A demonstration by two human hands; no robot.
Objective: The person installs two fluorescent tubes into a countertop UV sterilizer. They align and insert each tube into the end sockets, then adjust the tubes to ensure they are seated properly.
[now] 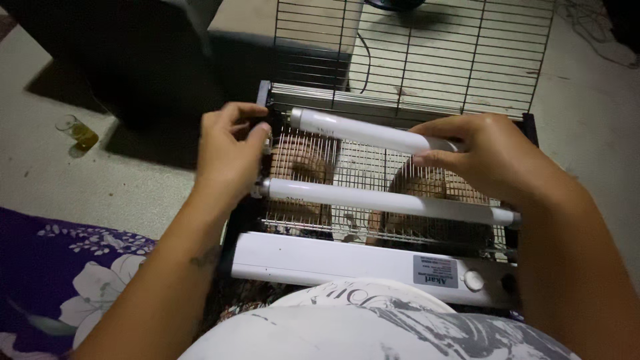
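Head view, read from left to right. A small clear glass [81, 132] holding a little yellow liquid stands alone on the pale floor [100, 193], and a purple cloth [60, 273] with white flowers lies at the lower left. The left hand [230, 152] curls around the left end post of the appliance frame [263, 93], fingertips pressed at the socket where the upper tube ends; it grips the frame, not the lamp. The appliance is an insect-killer lamp lying across the person's lap: a black frame, an inner grid of fine metal wires [363, 170], and a white base bar [320, 257] bearing one grey label and one round white knob [474, 281]. Two white fluorescent tubes are counted. The upper tube [363, 130] runs slanted from the left socket towards the right, its left cap showing; the lower tube [387, 200] sits seated between both ends of the frame, nearly parallel to the base bar. One black wire guard panel [413, 50] stands swung up behind the frame. The right hand [483, 157] closes over the right end of the upper tube, fingers wrapped on top and thumb hidden beneath. Two hands, two tubes, one glass
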